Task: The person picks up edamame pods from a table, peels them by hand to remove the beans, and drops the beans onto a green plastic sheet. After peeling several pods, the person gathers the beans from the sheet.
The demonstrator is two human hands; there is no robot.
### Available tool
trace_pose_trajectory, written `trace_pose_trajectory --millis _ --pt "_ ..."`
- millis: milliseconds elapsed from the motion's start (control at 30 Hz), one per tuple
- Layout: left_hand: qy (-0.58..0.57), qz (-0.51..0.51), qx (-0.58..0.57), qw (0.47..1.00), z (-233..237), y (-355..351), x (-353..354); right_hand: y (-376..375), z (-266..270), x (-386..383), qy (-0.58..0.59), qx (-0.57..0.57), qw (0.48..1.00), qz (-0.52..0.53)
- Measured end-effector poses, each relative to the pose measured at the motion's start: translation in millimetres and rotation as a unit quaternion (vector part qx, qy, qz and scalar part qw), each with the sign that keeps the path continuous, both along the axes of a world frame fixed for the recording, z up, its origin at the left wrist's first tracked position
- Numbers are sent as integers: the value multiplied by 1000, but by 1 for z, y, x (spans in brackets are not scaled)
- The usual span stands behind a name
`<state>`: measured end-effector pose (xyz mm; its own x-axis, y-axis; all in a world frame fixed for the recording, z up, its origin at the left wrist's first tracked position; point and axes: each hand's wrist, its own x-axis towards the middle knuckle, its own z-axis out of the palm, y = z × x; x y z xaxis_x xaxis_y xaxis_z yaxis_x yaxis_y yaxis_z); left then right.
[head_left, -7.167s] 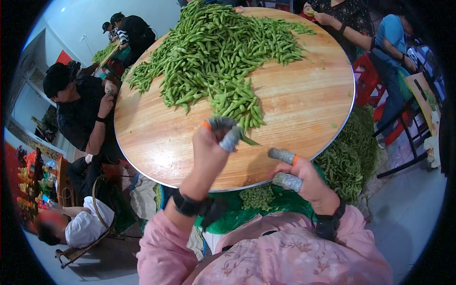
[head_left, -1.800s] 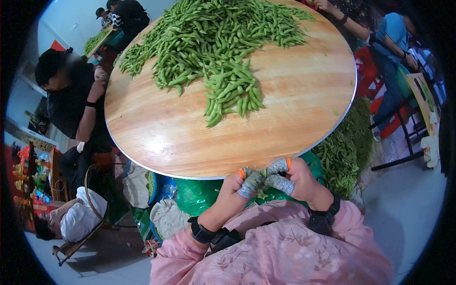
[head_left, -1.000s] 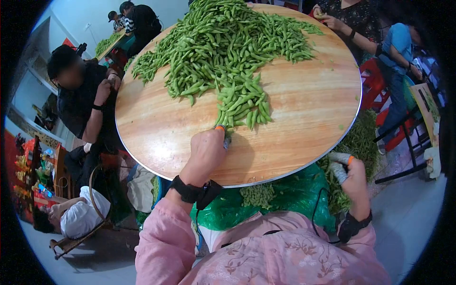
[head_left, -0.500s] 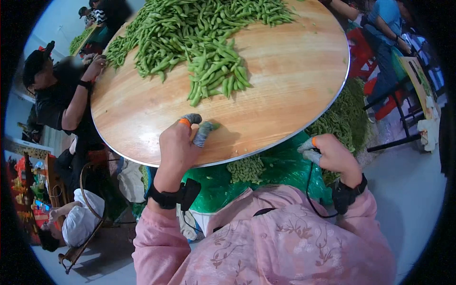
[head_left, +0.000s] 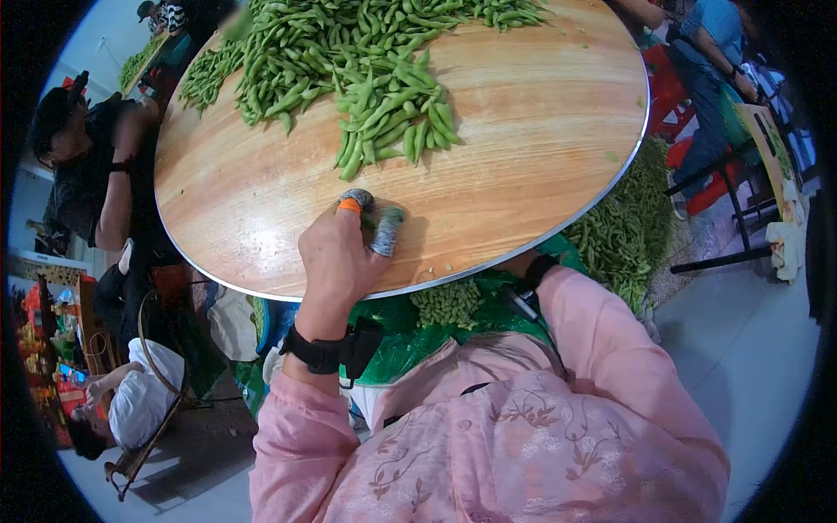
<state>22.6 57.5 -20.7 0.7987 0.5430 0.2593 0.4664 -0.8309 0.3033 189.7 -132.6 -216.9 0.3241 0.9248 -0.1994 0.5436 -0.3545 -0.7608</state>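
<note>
My left hand (head_left: 342, 248) is over the near part of the round wooden table (head_left: 523, 131). Grey wrapping covers its thumb and forefinger, which curl toward each other; what lies between them, slightly green, is too small to name. Just beyond the fingers lies the front of a large heap of green pods (head_left: 392, 109). My right hand (head_left: 518, 262) reaches beneath the table's near rim, its fingers hidden. Shelled beans (head_left: 447, 304) lie on green plastic (head_left: 397, 349) below the rim, left of that hand.
More pods (head_left: 623, 227) are piled on the floor at the right, near a black-legged stand (head_left: 737, 209). A person in dark clothes (head_left: 78, 174) is at the table's left; another in white (head_left: 148, 392) sits lower left. Someone in blue (head_left: 715, 30) is upper right.
My right hand has moved left and under the table rim, out of most of the view. My left hand has shifted slightly right. The dark-clothed person's arm has drawn back from the pods.
</note>
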Motion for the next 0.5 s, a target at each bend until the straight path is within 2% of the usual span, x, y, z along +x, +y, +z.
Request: trace_pose_trajectory --millis 67,167,233,500 --pt "-2 0 -23 1000 -2 1 1 -1 -9 -8 -23 -17 1000 -1" --pt "1 -8 26 1000 -5 4 1 5 -23 -14 -55 -41 998 -6" --pt "39 1 12 999 -4 4 0 9 -31 -17 -77 -56 995 -12" --pt "14 -8 39 999 -5 5 1 17 -60 -17 -170 -101 979 -50"
